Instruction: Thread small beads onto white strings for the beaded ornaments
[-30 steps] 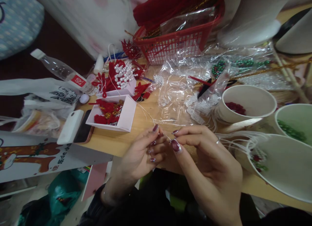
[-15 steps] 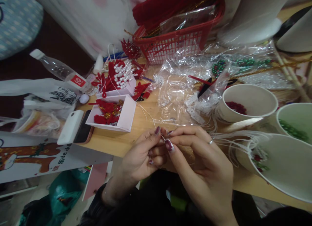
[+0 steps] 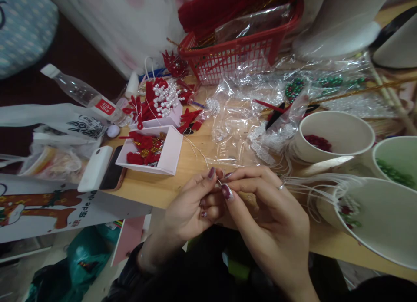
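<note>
At the table's front edge my left hand (image 3: 192, 202) pinches a thin white cord (image 3: 203, 155) between thumb and forefinger. My right hand (image 3: 263, 215), a ring on one finger, meets it there, its thumb and fingertips closed on the same cord. The short piece between my fingertips is too small to make out fully. From my left hand the cord runs back toward a white box (image 3: 174, 152) holding red and gold ornaments. Right of my hands, white cords (image 3: 306, 182) hang over the rim of a paper cup (image 3: 381, 219) with beads in it.
Two more cups hold dark red beads (image 3: 317, 142) and green beads (image 3: 394, 172). Clear plastic bags (image 3: 234, 124) lie beyond my hands, before a red basket (image 3: 234, 59). Leftward are a phone (image 3: 113, 169), a white device (image 3: 94, 168), a bottle (image 3: 78, 91) and white pearl beads (image 3: 164, 96).
Both hands keep almost the same pinch on the cord, with only tiny finger shifts. The whole view has moved slightly.
</note>
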